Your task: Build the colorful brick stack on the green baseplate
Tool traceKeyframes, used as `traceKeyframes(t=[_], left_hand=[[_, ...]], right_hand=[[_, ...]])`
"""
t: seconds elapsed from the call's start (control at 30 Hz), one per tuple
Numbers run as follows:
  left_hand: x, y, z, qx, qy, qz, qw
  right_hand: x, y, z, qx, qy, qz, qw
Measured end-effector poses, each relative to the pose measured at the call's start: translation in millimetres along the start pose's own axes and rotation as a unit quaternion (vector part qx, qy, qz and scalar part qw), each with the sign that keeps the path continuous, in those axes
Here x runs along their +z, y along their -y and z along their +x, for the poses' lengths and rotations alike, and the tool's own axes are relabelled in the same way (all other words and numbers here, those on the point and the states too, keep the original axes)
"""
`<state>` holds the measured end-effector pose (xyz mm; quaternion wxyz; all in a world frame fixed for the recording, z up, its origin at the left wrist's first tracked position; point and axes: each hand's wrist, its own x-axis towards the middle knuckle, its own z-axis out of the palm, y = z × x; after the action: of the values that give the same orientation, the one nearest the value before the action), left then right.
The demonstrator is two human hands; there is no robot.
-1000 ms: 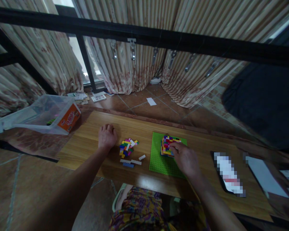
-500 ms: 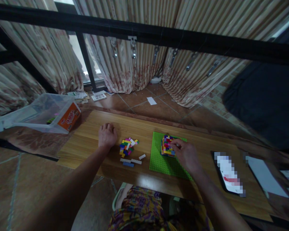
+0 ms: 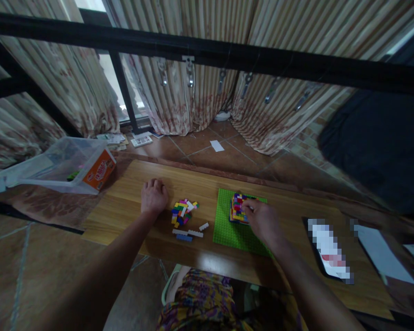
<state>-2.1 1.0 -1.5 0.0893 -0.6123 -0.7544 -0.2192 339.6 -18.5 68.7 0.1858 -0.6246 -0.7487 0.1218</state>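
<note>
My left hand [image 3: 154, 197] rests on the wooden table with its fingers curled in, left of a pile of small coloured toy bricks [image 3: 182, 214]. Nothing shows in it. My right hand [image 3: 265, 220] is over a green studded baseplate [image 3: 222, 227]. Its thumb and fingers are pinched together against the top of a multicoloured brick structure [image 3: 237, 208] on that plate, hiding the structure's right side. Whatever lies between these fingertips is too small to make out. Nearer me than the pile lie a few white bricks [image 3: 195, 233] and a blue brick [image 3: 184, 238].
A clear plastic bin [image 3: 62, 184] with an orange label stands left of the table [image 3: 124, 202]. A phone [image 3: 327, 250] lies on the right, with white paper [image 3: 382, 253] beyond it. A black metal rail [image 3: 207, 48] crosses above the far side, before striped curtains [image 3: 200, 101].
My right hand has shifted slightly left and pressed closer onto the brick structure. My left hand stays where it was.
</note>
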Motion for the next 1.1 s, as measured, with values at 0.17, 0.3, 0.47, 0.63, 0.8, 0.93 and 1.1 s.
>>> traceKeyframes(t=[0.17,0.3,0.47,0.63,0.8,0.93,1.1], left_hand=[[-2.4,-0.4,-0.1,0.002,0.001,0.002,1.000],[-1.8,1.0,0.9,0.000,0.002,-0.003,1.000],[0.5,3.3,2.3,0.018,-0.008,-0.001,1.000],[0.9,5.2,3.4,0.029,-0.012,0.001,1.000],[0.7,6.0,4.6,0.049,-0.012,0.019,0.999],[0.9,5.8,4.9,0.041,-0.012,0.021,0.999],[-0.2,5.1,4.1,0.039,-0.006,0.027,0.999]], right_hand=[[-0.1,1.1,-1.1,-0.007,-0.022,0.034,0.999],[-11.6,-1.5,-6.0,0.064,-0.055,0.142,0.986],[-15.5,-3.2,-23.0,0.211,-0.018,0.509,0.834],[-13.5,5.1,-44.2,0.221,0.028,0.710,0.668],[-19.3,15.7,-52.0,0.211,0.042,0.731,0.647],[-18.0,19.1,-52.9,0.211,0.035,0.713,0.668],[-7.8,17.4,-51.8,0.229,-0.042,0.663,0.711]])
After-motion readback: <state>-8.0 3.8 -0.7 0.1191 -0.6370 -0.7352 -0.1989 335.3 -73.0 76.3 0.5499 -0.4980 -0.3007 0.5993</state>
